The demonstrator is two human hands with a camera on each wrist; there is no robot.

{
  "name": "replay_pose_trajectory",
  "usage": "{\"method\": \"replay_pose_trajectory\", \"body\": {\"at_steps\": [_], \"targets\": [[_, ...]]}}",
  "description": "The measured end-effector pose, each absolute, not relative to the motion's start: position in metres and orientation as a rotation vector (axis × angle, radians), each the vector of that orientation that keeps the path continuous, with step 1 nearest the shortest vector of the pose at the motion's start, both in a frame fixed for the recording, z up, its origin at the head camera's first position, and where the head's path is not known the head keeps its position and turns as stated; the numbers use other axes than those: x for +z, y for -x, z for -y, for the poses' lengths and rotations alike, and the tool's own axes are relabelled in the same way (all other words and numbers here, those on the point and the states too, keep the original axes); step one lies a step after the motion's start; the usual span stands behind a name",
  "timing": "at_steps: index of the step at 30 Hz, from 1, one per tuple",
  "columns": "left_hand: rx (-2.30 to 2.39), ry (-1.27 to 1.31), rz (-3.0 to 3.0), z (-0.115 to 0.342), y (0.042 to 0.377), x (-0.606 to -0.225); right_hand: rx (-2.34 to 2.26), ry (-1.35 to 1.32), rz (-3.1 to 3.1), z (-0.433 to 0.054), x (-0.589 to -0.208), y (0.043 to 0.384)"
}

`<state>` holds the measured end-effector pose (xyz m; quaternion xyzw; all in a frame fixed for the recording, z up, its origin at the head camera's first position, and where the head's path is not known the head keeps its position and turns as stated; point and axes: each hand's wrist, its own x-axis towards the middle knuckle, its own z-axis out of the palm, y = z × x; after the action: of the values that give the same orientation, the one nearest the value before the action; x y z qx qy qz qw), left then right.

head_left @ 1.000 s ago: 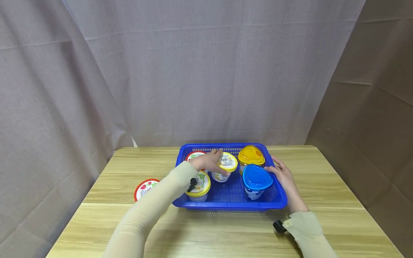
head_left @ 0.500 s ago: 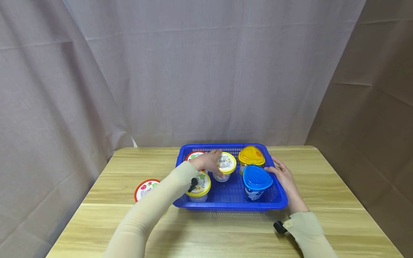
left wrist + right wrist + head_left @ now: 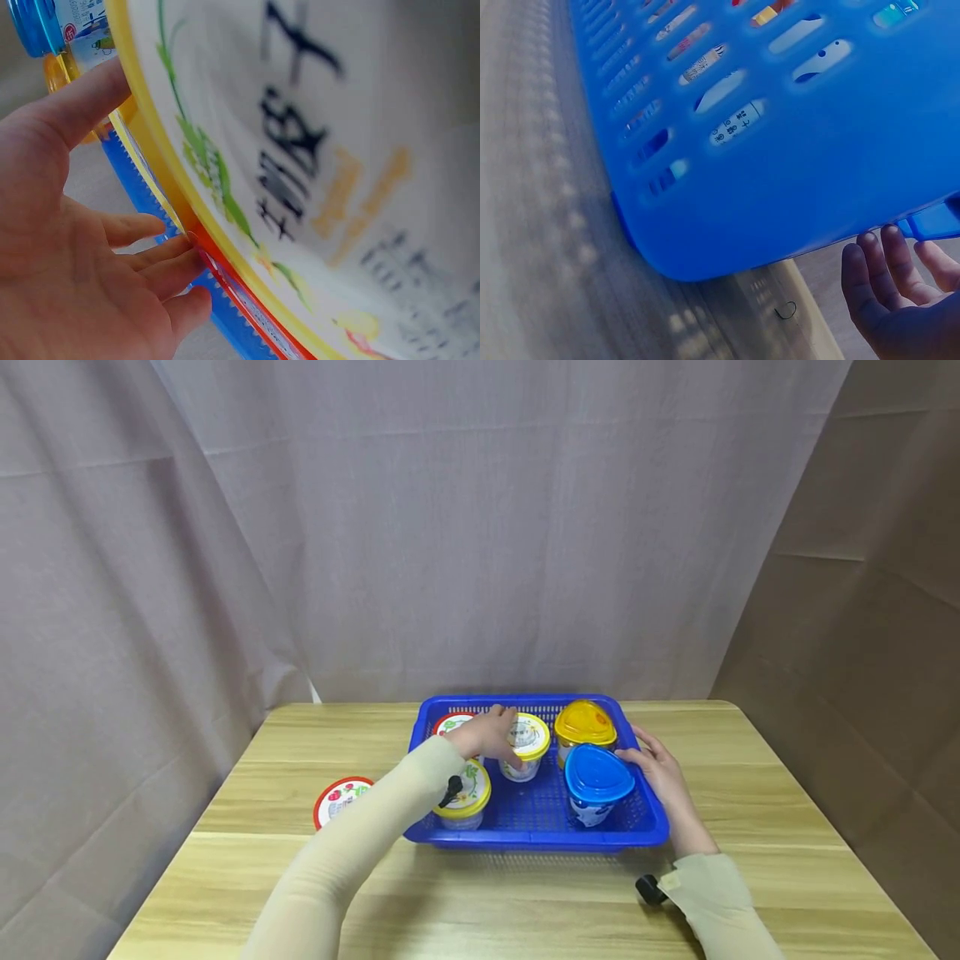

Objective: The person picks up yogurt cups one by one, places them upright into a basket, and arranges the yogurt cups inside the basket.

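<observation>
My left hand reaches into the blue plastic basket and holds a yellow-rimmed lidded tub, thumb toward the front and fingers toward the back. In the left wrist view, a close yellow-rimmed lid hides much of that hold. Beside that hand are a red-rimmed tub, partly covered, and another yellow-rimmed tub under the wrist. At the basket's right side my right hand grips the rim, thumb on top and fingers outside. Near it stand a blue-lidded jar and a yellow-lidded jar.
Left of the basket, a red-rimmed tub rests on the wooden table, partly hidden by my left sleeve. Grey curtain cloth hangs behind the table, and brown cloth hangs on the right.
The held tub shifts slightly within the basket, and my left thumb moves a little along with it. My right hand stays on the rim.
</observation>
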<state>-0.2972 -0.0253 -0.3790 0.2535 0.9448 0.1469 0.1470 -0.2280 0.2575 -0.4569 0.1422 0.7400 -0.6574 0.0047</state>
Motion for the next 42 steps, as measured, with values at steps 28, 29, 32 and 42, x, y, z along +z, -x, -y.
{"method": "replay_pose_trajectory", "body": {"at_steps": [28, 29, 32, 42], "targets": [[0.488, -0.778, -2.798, 0.024, 0.299, -0.346, -2.044, -0.456, -2.328, -0.262, -0.455, 0.23], [0.499, -0.771, -2.802, 0.025, 0.3, -0.344, -2.043, -0.457, -2.332, -0.262, -0.455, 0.23], [0.518, -0.757, -2.811, 0.03, 0.3, -0.339, -2.037, -0.452, -2.345, -0.263, -0.454, 0.23], [0.581, -0.7, -2.842, 0.068, 0.306, -0.331, -2.038, -0.46, -2.326, -0.264, -0.456, 0.231]]}}
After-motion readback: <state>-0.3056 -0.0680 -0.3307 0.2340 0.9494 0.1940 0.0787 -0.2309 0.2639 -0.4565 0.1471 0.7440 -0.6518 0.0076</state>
